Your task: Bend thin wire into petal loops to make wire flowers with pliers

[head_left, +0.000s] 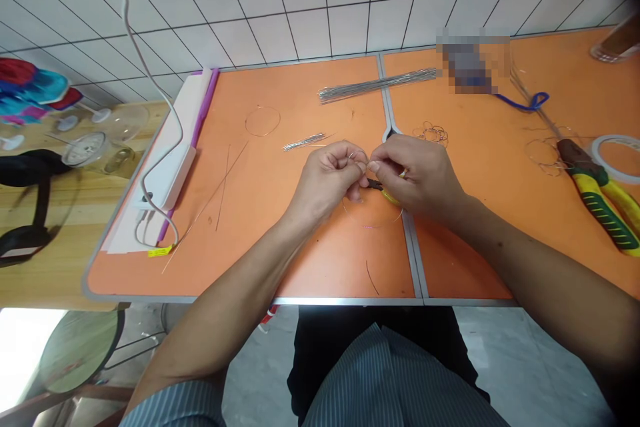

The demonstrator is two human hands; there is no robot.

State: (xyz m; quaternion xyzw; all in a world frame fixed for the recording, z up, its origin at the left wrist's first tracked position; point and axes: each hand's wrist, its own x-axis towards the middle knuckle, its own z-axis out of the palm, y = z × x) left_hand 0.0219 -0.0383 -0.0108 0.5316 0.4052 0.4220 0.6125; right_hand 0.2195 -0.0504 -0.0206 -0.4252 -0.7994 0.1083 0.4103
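My left hand (327, 177) is closed in a pinch on a thin wire loop (373, 217) that curves down onto the orange table (280, 213). My right hand (417, 173) is wrapped round small pliers with yellow handles (389, 195), their dark jaws meeting the wire between my two hands. Both hands touch at the fingertips over the middle of the table.
A bundle of long straight wires (375, 85) lies at the back, shorter wires (304, 142) nearer. Wire rings (263, 121) and small loops (433, 133) lie around. Green-yellow pliers (597, 193) and a tape roll (617, 157) sit right. A white power strip (173, 153) lies left.
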